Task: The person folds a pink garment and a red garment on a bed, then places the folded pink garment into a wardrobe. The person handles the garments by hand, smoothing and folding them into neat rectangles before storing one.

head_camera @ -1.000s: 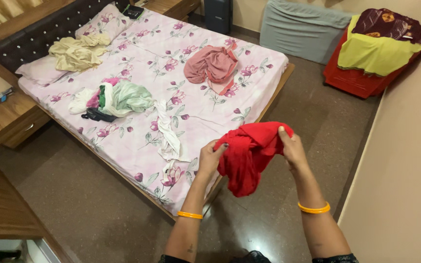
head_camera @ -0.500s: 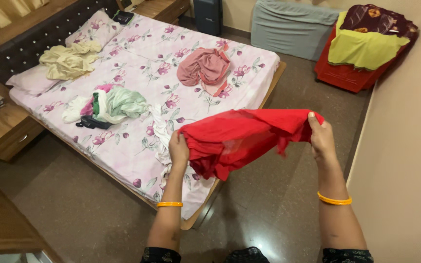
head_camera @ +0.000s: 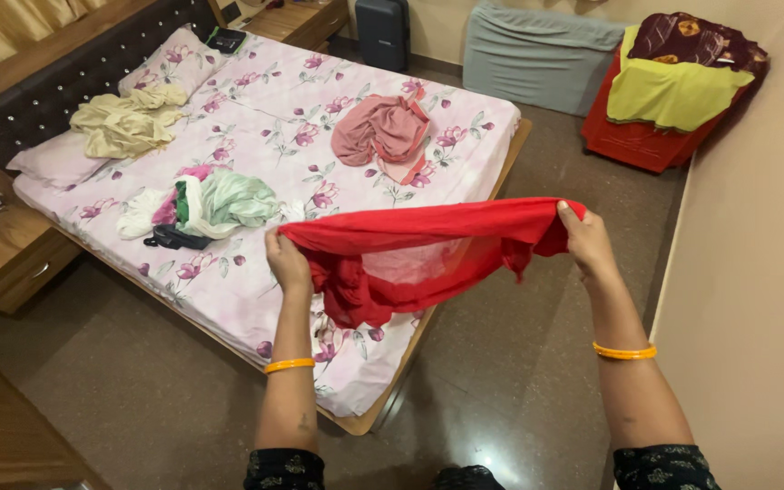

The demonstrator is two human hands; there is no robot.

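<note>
A thin red cloth [head_camera: 419, 247] is stretched out in the air over the foot corner of the bed [head_camera: 256, 118]. My left hand [head_camera: 287, 259] grips its left end and my right hand [head_camera: 585, 240] grips its right end, both fists closed on the fabric. The middle of the cloth sags and bunches below the top edge. Both wrists carry an orange bangle.
On the pink floral sheet lie a pink garment [head_camera: 383, 127], a green, white and pink heap [head_camera: 206, 201] and a cream cloth [head_camera: 124, 122] by the pillow. A wooden bedside table [head_camera: 2, 249] stands left. A red box [head_camera: 646, 141] draped in yellow cloth sits by the right wall.
My hands have drawn apart, spreading the bunched red cloth into a wide strip. The left hand moved left over the bed and both hands rose slightly.
</note>
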